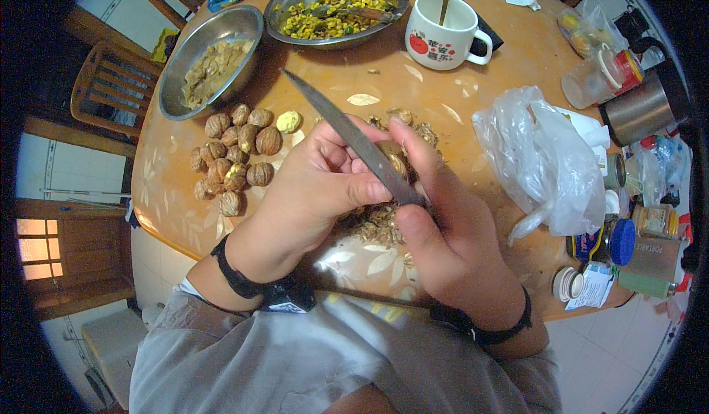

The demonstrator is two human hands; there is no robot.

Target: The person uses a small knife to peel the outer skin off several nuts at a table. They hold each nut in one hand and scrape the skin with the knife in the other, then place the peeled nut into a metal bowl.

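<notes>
My right hand (pixel 448 220) grips a dark, worn knife (pixel 354 137), its pointed blade slanting up to the left. My left hand (pixel 316 187) is closed close behind the blade, its thumb against the metal near the knife's lower end. A brown walnut (pixel 394 156) shows between the hands, partly behind the blade; which fingers hold it is partly hidden. Broken shell pieces (pixel 379 228) lie on the table beneath and beyond my hands. To the left sits a group of whole walnuts (pixel 237 153), with one pale yellow-green piece (pixel 288 121) at its upper right edge.
On the wooden table (pixel 332 90) stand a steel bowl of pale brown pieces (pixel 183 101), a steel bowl of yellow food (pixel 388 32) and a white mug (pixel 437 40) with a spoon. Right are a clear plastic bag (pixel 543 159), jars and a blue-lidded container (pixel 622 241).
</notes>
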